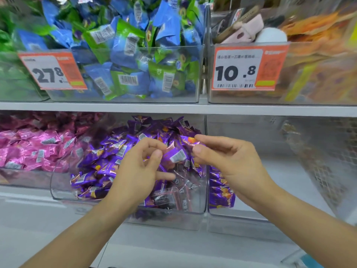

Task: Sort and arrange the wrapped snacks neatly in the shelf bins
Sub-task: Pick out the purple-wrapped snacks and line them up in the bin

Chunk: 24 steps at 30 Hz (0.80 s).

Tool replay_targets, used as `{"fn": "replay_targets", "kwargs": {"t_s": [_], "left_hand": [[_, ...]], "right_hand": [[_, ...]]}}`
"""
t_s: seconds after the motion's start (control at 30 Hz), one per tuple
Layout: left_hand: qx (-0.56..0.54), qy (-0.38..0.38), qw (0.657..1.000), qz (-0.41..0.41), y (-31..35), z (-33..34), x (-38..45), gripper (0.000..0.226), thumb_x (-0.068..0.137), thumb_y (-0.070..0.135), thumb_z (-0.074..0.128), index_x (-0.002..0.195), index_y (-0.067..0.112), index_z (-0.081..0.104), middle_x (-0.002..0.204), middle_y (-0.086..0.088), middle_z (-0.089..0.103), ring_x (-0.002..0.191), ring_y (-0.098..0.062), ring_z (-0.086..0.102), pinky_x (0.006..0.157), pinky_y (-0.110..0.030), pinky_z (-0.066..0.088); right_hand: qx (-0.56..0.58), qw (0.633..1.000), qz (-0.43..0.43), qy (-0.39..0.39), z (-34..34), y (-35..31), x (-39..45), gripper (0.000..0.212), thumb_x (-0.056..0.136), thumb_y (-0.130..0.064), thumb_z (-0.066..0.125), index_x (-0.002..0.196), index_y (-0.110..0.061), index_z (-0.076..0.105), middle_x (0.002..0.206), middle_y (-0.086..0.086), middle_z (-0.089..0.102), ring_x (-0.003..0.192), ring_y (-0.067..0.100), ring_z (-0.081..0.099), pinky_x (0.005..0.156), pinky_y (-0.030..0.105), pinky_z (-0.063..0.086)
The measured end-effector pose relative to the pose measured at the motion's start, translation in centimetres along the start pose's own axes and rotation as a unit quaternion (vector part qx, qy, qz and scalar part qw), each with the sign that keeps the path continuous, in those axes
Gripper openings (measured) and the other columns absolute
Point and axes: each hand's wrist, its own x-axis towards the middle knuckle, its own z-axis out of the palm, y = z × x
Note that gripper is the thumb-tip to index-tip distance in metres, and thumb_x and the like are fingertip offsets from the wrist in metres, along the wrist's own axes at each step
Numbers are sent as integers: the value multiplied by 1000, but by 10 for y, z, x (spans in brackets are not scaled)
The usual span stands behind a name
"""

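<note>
Both hands were over the clear bin (63,182) on the lower shelf, the one holding the purple snacks (108,161). The right hand (229,161) pinched a purple snack (188,141) between its thumb and first finger, up above the pile. The left hand (139,167) had its fingers curled close to another purple wrapper (176,154) with a white barcode patch. It looked like a light pinch, but I could not tell for sure if that grip really held it.

The job looked only partly done. The purple snacks lay in a loose heap, pointing every way, some flat and some on end. The front right part of that bin showed bare clear plastic and a few dark packets (168,200) that did not match the purple ones. Those probably had to be moved out. A few more purple snacks (222,192) sat in the next bin to the right, which was otherwise mostly bare, so they may have had to come back over.

The pink snacks (32,147) on the left sat together in their own bin. On the upper shelf the blue and green packets (123,47) filled a bin behind the 27.8 price tag (52,71), mixed and jumbled. The bin by the 10.8 price tag (249,68) was too blurry to judge.
</note>
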Motion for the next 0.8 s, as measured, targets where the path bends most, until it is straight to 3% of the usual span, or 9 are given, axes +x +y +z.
{"fn": "replay_targets", "kwargs": {"t_s": [0.07,0.13,0.2,0.27,0.37,0.53,0.6,0.7,0.8], "left_hand": [[-61,-24,998,-1,1,6,-2,16,102,10,44,99,11,60,86,-18,66,76,-28,74,77,-34,60],[-99,-45,994,3,2,14,-4,12,98,8,51,99,5,63,68,-1,67,78,-19,72,80,-32,60],[-133,-51,990,-3,1,20,-3,15,89,17,63,98,6,68,79,-2,72,85,-19,71,86,-38,59],[-154,-48,987,-8,-1,22,0,25,79,26,69,98,9,71,92,-10,74,92,-24,71,87,-40,57],[-124,-55,991,14,-1,22,3,15,78,13,78,93,14,75,95,-12,75,91,-26,71,84,-36,54],[-97,-38,995,-2,-4,17,11,46,52,24,83,97,31,78,126,2,65,112,-8,64,98,-35,49],[-92,-41,995,-9,-6,15,14,46,59,14,88,102,26,76,130,-2,63,110,-9,66,99,-33,51],[-90,-83,992,12,-6,12,13,37,81,1,73,114,17,69,114,-7,72,104,-22,70,93,-28,54],[-32,-93,994,52,-6,11,8,29,88,7,67,112,24,69,102,-2,75,93,-34,68,90,-42,56]], "right_hand": [[20,999,-12,27,-4,2,0,29,74,-14,80,103,-16,76,92,3,78,80,16,74,81,24,57],[39,999,-7,30,-6,5,-2,34,69,-20,80,102,-16,76,96,2,78,89,16,74,88,28,57],[45,999,0,19,-6,8,-6,37,67,-27,80,103,-15,77,98,3,78,95,19,74,91,31,56],[29,999,3,14,-9,12,-7,29,76,-19,78,105,-13,77,101,2,77,97,20,73,89,29,56],[26,1000,4,7,-14,15,-6,27,80,-1,76,102,-15,78,108,1,76,103,16,71,88,23,55],[65,998,17,-13,-17,16,-3,49,72,13,75,115,-9,69,107,9,75,93,20,73,82,27,57],[69,997,22,-12,-16,15,-1,53,71,14,75,118,-9,67,106,12,75,90,21,73,81,28,58],[65,997,32,-13,-14,12,0,47,75,10,75,117,-8,67,102,14,76,88,28,74,76,33,61],[67,997,45,14,-13,9,0,43,75,10,75,115,-6,66,97,18,75,78,29,73,66,29,60]]}}
